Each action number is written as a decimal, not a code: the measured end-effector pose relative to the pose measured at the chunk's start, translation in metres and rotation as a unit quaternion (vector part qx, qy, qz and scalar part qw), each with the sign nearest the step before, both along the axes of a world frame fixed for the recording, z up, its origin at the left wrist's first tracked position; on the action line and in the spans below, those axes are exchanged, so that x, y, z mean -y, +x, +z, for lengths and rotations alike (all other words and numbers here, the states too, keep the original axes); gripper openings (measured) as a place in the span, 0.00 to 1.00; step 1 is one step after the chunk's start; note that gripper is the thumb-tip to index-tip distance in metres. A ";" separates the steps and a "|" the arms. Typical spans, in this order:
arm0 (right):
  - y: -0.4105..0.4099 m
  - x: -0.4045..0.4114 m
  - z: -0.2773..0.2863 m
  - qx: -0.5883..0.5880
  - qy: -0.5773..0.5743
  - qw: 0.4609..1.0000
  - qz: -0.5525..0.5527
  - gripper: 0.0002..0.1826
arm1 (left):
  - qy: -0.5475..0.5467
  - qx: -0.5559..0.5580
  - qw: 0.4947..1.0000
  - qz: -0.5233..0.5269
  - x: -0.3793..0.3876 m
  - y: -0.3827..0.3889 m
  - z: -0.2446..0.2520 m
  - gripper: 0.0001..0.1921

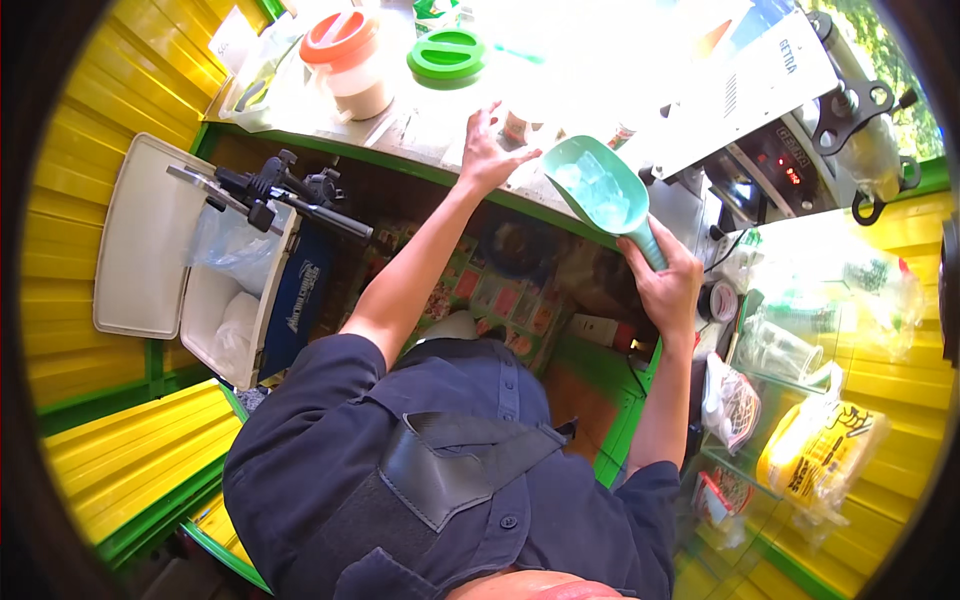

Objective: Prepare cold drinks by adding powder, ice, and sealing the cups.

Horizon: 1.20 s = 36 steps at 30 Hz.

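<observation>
My right hand (670,281) grips the handle of a mint-green plastic scoop (636,184). Clear ice cubes (596,191) fill the scoop, which is held over the counter's front edge. My left hand (486,150) is raised at the counter with its fingers spread and nothing in them. Close beside those fingers stands a small printed cup (515,127); whether they touch it I cannot tell. Another printed cup (621,136) is farther right, behind the scoop. Glare washes out much of the countertop (442,139).
An orange-lidded pitcher (352,71) and a green-lidded container (448,60) stand at the back left. On the right is a Getra machine (787,161) with a lit display. An open cooler box (225,300) and a black clamp arm (277,195) are at left. Glass shelves (787,382) hold bagged goods.
</observation>
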State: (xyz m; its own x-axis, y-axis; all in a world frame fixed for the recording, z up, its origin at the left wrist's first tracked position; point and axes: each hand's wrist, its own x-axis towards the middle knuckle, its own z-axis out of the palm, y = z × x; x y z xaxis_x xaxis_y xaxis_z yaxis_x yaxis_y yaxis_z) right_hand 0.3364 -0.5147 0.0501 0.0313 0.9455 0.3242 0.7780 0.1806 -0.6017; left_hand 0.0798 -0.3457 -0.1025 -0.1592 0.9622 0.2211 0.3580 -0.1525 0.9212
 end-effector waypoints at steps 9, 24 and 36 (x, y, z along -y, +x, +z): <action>0.010 -0.100 -0.008 0.095 0.018 0.994 0.054 0.25 | -0.051 -0.004 0.998 -0.035 -0.068 0.009 -0.007 0.61; 0.026 -0.122 -0.012 0.045 -0.034 0.997 0.056 0.25 | -0.041 -0.015 0.999 -0.030 -0.060 0.012 0.014 0.51; 0.056 -0.106 -0.025 -0.059 -0.046 0.997 0.029 0.25 | -0.023 -0.001 1.000 -0.014 -0.059 0.014 0.011 0.51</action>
